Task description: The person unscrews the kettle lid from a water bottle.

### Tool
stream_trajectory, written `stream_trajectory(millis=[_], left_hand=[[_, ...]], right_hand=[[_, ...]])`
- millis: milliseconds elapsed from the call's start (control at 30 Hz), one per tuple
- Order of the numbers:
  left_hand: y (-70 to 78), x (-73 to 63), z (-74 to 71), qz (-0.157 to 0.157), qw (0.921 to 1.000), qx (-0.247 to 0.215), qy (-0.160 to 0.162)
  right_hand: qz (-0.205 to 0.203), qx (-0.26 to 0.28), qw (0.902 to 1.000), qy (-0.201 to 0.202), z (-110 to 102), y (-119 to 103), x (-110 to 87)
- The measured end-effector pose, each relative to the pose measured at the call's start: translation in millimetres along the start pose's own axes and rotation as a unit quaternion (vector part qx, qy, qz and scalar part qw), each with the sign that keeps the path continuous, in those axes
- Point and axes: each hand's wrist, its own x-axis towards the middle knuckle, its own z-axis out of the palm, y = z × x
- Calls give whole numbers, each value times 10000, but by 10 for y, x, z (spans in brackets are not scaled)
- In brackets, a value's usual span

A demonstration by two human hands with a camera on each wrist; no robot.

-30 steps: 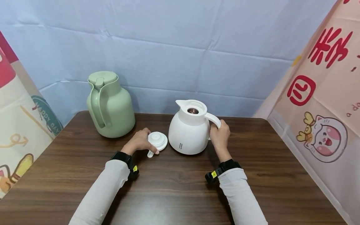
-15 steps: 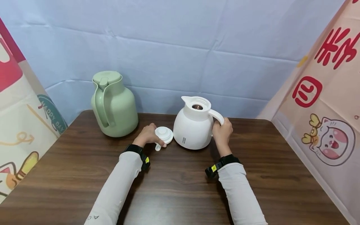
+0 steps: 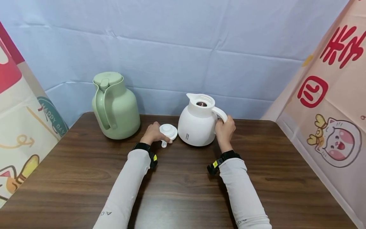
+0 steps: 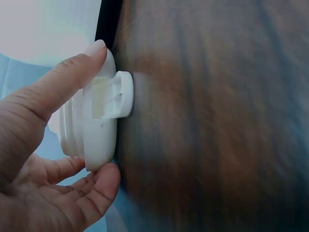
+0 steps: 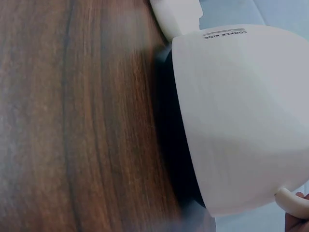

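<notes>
A white jug (image 3: pixel 197 127) stands near the back of the table, its top uncovered and a metallic opening showing. My right hand (image 3: pixel 225 129) grips the jug's handle (image 3: pixel 219 113) from the right; the right wrist view shows the jug's smooth side with black lettering. Just left of the jug is its round white lid (image 3: pixel 168 129), stepped side up and tab (image 3: pixel 164 144) towards me. My left hand (image 3: pixel 154 133) pinches the lid, thumb over the near edge and fingers at the opposite side, as the left wrist view shows.
A green insulated jug (image 3: pixel 118 109) with its lid on stands at the back left of the brown wooden table (image 3: pixel 177 184). A pale blue cloth (image 3: pixel 171 57) hangs behind the table, and printed cloths line both sides.
Both hands have moved towards the back of the table, taking the white jug and the lid with them. The green jug stays where it was; the head view has shifted slightly.
</notes>
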Motion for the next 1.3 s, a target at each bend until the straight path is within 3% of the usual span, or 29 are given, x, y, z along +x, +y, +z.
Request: stream_trajectory(millis=[467, 800, 900, 1000, 1167, 1300], left_hand=[[47, 104, 65, -314, 9990, -261, 203], [78, 122, 105, -240, 9995, -100, 203], [97, 121, 101, -263, 9996, 7, 128], [119, 109, 54, -326, 9994, 135, -12], [166, 67, -103, -333, 9986, 395, -140], [210, 32, -226, -312, 9986, 409, -126]], right_hand=[[58, -111, 9999, 81, 83, 59, 116], [-38, -201, 9998, -19, 13, 70, 151], [126, -75, 9991, -402, -47, 57, 144], [465, 7, 9930, -1083, -120, 38, 143], [660, -130, 9725, -2229, -234, -8, 204], [743, -66, 9586, -2749, -300, -60, 268]])
